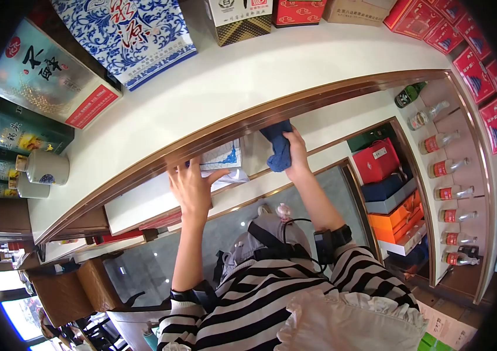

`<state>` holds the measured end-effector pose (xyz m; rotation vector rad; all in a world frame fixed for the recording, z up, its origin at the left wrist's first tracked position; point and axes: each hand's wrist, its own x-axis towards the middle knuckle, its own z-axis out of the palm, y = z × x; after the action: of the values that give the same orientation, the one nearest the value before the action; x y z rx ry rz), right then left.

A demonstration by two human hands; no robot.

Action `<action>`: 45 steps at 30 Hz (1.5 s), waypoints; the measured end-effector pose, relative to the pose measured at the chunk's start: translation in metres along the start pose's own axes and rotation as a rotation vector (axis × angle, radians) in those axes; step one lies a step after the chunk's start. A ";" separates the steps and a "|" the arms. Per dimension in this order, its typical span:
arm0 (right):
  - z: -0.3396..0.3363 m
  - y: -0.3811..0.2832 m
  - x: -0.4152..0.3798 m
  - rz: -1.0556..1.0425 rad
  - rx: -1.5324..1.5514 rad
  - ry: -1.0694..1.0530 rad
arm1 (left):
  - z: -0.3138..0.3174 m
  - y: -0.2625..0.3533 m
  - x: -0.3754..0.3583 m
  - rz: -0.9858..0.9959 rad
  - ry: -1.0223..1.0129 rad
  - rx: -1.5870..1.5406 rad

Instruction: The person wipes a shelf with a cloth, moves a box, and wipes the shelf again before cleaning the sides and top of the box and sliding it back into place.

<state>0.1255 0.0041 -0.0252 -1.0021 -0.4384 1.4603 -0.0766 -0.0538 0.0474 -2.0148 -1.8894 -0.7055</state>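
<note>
A dark blue cloth hangs bunched in my right hand, whose fingers wrap round it beside the wooden shelf edge. My left hand is spread, with its fingertips near the underside of the same edge and its thumb pointing at a white box with blue patterning. The box lies on the lower white shelf, partly hidden by the upper shelf and by my left hand. No object shows in my left hand.
Along the upper shelf stand a blue-and-white floral box, a silver-green box and white jars. Small bottles line a shelf at the right. A red bag and an orange box fill a lower compartment.
</note>
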 end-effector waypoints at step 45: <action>0.061 0.006 -0.022 -0.445 -0.453 -0.179 | 0.007 0.009 0.006 0.110 -0.110 0.118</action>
<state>0.0719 -0.0002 0.0109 -1.0413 -1.0867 1.0674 -0.0662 -0.0459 0.0460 -2.1016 -1.8165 -0.4530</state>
